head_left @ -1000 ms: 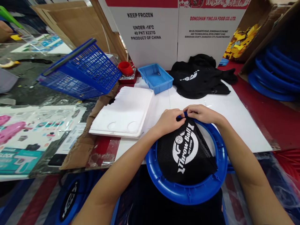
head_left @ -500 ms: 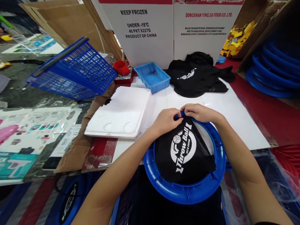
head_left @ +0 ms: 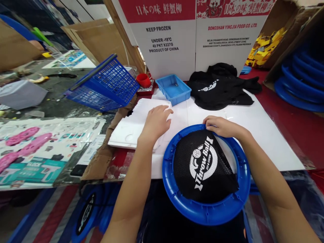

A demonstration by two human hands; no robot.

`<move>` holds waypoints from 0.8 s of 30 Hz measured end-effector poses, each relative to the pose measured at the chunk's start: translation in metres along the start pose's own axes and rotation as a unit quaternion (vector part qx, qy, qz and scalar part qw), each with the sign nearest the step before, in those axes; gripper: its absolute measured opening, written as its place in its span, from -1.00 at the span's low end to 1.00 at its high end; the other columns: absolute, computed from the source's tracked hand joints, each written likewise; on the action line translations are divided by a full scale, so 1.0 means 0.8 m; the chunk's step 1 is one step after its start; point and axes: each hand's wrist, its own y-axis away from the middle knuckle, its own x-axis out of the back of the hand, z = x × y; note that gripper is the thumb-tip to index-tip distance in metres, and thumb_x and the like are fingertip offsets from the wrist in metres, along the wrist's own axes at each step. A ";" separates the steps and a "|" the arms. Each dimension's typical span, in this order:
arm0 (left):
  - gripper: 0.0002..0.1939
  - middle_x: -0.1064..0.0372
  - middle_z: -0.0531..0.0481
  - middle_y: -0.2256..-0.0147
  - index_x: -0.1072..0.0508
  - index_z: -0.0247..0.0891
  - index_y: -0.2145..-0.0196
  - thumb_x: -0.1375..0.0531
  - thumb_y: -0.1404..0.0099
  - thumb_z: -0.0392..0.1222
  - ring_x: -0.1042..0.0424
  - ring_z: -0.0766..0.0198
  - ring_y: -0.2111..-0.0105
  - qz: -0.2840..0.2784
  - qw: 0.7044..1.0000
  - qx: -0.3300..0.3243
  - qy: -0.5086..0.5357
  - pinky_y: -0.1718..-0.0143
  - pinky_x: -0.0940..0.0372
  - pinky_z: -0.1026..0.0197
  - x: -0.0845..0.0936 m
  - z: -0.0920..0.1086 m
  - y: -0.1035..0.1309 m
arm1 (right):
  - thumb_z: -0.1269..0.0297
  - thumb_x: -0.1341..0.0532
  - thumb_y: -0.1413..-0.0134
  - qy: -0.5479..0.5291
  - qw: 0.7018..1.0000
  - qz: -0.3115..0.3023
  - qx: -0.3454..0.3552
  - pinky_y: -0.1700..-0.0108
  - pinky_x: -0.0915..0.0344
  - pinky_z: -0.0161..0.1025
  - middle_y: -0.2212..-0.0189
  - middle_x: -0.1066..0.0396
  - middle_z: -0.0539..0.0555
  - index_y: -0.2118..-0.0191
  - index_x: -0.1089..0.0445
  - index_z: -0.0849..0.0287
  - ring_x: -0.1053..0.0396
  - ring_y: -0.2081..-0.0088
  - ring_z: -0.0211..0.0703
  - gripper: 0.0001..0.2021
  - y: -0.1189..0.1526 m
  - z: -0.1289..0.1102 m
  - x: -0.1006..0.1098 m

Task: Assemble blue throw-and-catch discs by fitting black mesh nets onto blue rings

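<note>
A round blue plastic ring (head_left: 172,199) leans at the table's front edge, over my lap. Inside it is black mesh fabric (head_left: 182,165) with white "Throw Ball" print; a gap shows between mesh and ring at the upper right. My right hand (head_left: 219,127) grips the ring's top edge, fingers curled round it. Away from the ring, my left hand (head_left: 158,121) is over the right side of a white foam slab (head_left: 124,130), its fingers spread and nothing visible in them. Whether it touches the slab is unclear.
A light-blue tray (head_left: 174,90) stands behind the slab, beside a red cup (head_left: 143,80) and a tilted blue basket (head_left: 106,86). Black mesh pieces (head_left: 222,87) lie before a white carton (head_left: 172,60). Blue rings (head_left: 301,81) are stacked at right.
My left hand has let go of the ring's top edge and moved left over the foam slab, its fingers opening. My right hand stays on the ring. The view has shifted left and up.
</note>
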 end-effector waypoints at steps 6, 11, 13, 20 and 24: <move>-0.55 -0.25 -0.25 -0.44 -0.61 -0.28 -0.15 -0.04 -0.46 -0.38 -0.24 -0.17 -0.43 -0.059 0.991 0.087 -0.083 -0.43 -0.19 -0.31 -0.016 -0.007 -0.009 | 0.08 -0.14 -0.42 0.002 0.999 -0.023 -0.030 -0.20 -0.36 0.06 -0.07 -0.53 0.20 0.13 -0.53 0.11 -0.48 -0.07 0.11 -0.72 0.010 -0.011 0.014; -0.56 -0.20 -0.39 -0.45 -0.56 -0.38 -0.20 -0.04 -0.50 -0.33 -0.15 -0.31 -0.47 -0.034 0.991 0.101 -0.079 -0.44 -0.10 -0.49 -0.022 -0.011 -0.016 | -0.07 -0.26 -0.32 -0.007 0.995 -0.067 -0.077 -0.29 -0.30 0.10 -0.21 -0.50 0.19 0.12 -0.56 0.08 -0.43 -0.21 0.22 -0.68 0.030 -0.010 0.036; -0.59 -0.22 -0.42 -0.43 -0.56 -0.39 -0.19 -0.08 -0.52 -0.29 -0.14 -0.31 -0.48 -0.020 0.999 0.028 -0.031 -0.47 -0.03 -0.49 -0.023 0.001 -0.014 | -0.07 -0.34 -0.24 -0.014 0.992 -0.093 -0.082 -0.37 -0.24 0.11 -0.30 -0.43 0.17 0.12 -0.55 0.07 -0.36 -0.31 0.24 -0.69 0.037 -0.008 0.042; -0.61 -0.39 -0.18 -0.34 -0.55 -0.16 -0.22 -0.17 -0.59 0.03 -0.35 0.02 -0.37 -0.099 0.926 -0.274 0.238 -0.44 -0.23 -0.10 -0.039 0.073 -0.001 | 0.22 -0.28 -0.23 0.036 0.996 -0.009 -0.082 -0.17 -0.38 0.07 -0.05 -0.55 0.17 -0.02 -0.48 0.08 -0.48 -0.05 0.14 -0.74 0.027 0.011 0.026; -0.62 -0.33 -0.25 -0.37 -0.56 -0.23 -0.18 -0.22 -0.56 0.00 -0.17 -0.13 -0.46 -0.090 0.935 -0.296 0.172 -0.48 -0.12 -0.25 -0.052 0.080 0.001 | 0.16 -0.26 -0.31 0.086 0.985 0.121 -0.090 -0.17 -0.39 0.16 -0.10 -0.51 0.27 -0.04 -0.42 0.11 -0.46 -0.09 0.21 -0.74 0.020 0.020 0.017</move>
